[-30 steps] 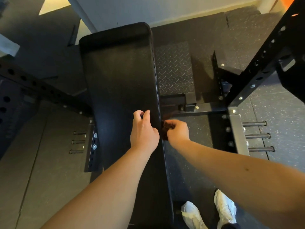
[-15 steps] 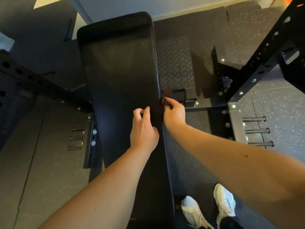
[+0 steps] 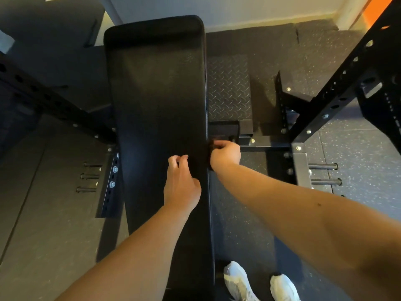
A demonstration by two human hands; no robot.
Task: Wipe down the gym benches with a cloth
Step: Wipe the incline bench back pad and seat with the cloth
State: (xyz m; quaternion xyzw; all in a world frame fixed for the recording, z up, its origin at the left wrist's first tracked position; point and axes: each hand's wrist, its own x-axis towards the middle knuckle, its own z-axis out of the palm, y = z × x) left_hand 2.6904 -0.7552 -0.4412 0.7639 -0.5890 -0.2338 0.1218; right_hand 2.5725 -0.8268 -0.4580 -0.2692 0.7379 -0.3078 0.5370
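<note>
Right hand (image 3: 225, 154) is curled tight round a dark cloth (image 3: 211, 144). The hand is pressed up against the right edge of the bench (image 3: 158, 94), about halfway along it. Only a small, crumpled bit of the cloth peeks out past the knuckles, on the side that touches the bench. The cloth is nearly the same dark colour as the bench, so its full shape is hard to see.

Left hand (image 3: 181, 183) is on top of the bench, just beside the right hand. Its fingers are bent and the thumb is close to them. I cannot tell if it has hold of anything.

The bench is long and black with rounded corners at the far end. Its top looks soft and a little grainy, with a faint shine.

On the right a black metal rack (image 3: 338, 92) with round holes stands on a dark floor (image 3: 358, 148) that looks rubbery with pale specks. A metal plate (image 3: 227, 88) with a bumpy pattern lies next to the bench. Thin metal pegs (image 3: 323, 166) stick out from the rack. Two white shoes (image 3: 238, 281) stand near the bench's close end.
</note>
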